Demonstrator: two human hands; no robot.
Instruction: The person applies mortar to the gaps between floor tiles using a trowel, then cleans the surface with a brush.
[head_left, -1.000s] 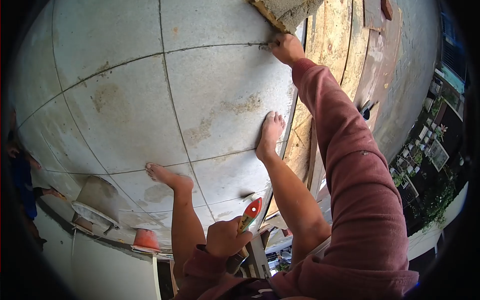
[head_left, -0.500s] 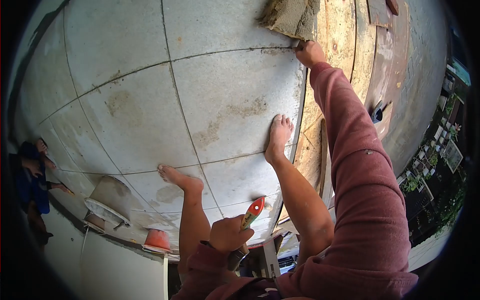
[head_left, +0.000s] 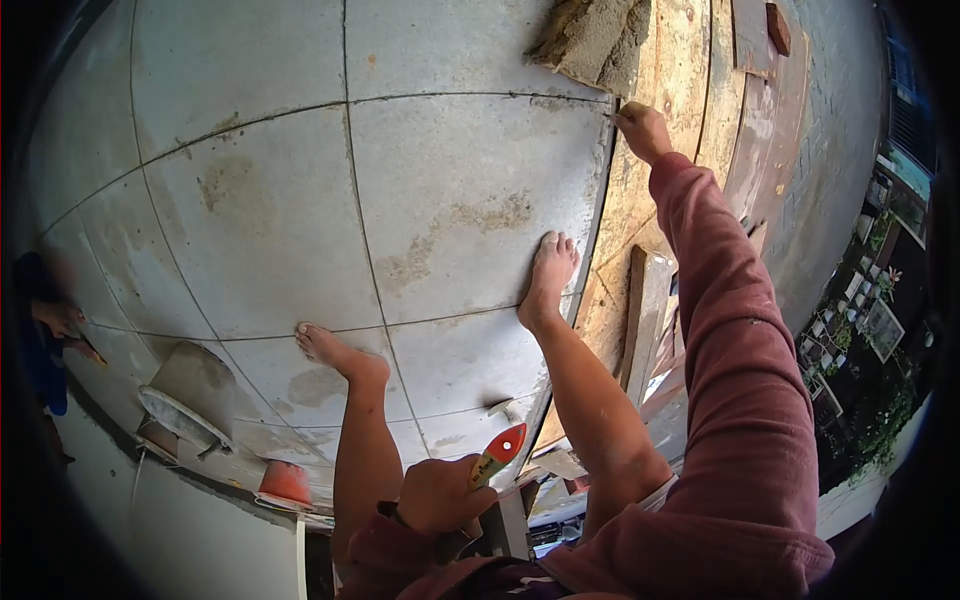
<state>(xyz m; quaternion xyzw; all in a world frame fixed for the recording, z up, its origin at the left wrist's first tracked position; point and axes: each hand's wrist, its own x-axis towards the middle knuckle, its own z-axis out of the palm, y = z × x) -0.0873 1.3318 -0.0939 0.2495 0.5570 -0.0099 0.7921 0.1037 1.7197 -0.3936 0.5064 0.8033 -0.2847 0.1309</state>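
My left hand (head_left: 438, 494) is low in front of my body, closed round a paintbrush (head_left: 498, 455). The brush's red-tipped handle with a hole points up; its bristles are hidden. My right hand (head_left: 645, 132) reaches far forward, with thumb and fingers pinched together beside the edge of the grey tiled floor (head_left: 450, 160). Anything in that pinch is too small to make out. Just beyond it lies a rough, sandy mortar lump (head_left: 597, 48). Wooden planks (head_left: 682, 80) run along the tile edge, under my right hand.
A grey bucket (head_left: 190, 390) lies tipped at the left, near a red bucket (head_left: 286, 484). Another person's hand (head_left: 62, 318) shows at the far left edge. A loose wooden piece (head_left: 645, 310) lies beside my right leg, and potted plants (head_left: 850, 320) stand at the far right.
My right hand has come back slightly from the mortar lump, to the right along the tile edge. The view has shifted a little; my left hand still holds the paintbrush.
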